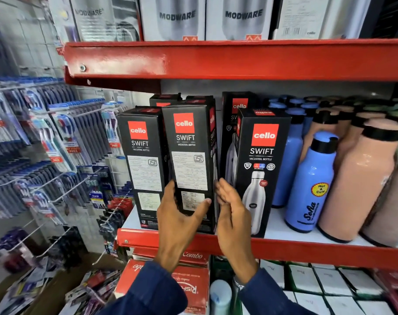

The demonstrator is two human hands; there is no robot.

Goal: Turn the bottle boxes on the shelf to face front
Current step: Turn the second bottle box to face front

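Both hands reach up from dark blue sleeves [148, 289] to the middle Cello Swift box [190, 160] on the red shelf [307, 248]. Left hand [177, 214] grips its lower front; right hand [233, 212] lies open against its right edge. 2 more boxes flank it: left one [143, 164] shows its label panel, right one [260, 169] its bottle picture.

This is a retail shop. Red metal shelves [216, 60] carry rows of identical boxed Cello Swift bottles [259, 169], Modware boxes [177, 17] above, and ranks of loose blue [309, 180] and peach bottles [357, 178]. To the left, packaged toothbrushes [57, 137] hang on wire pegs with "free" offer tags.
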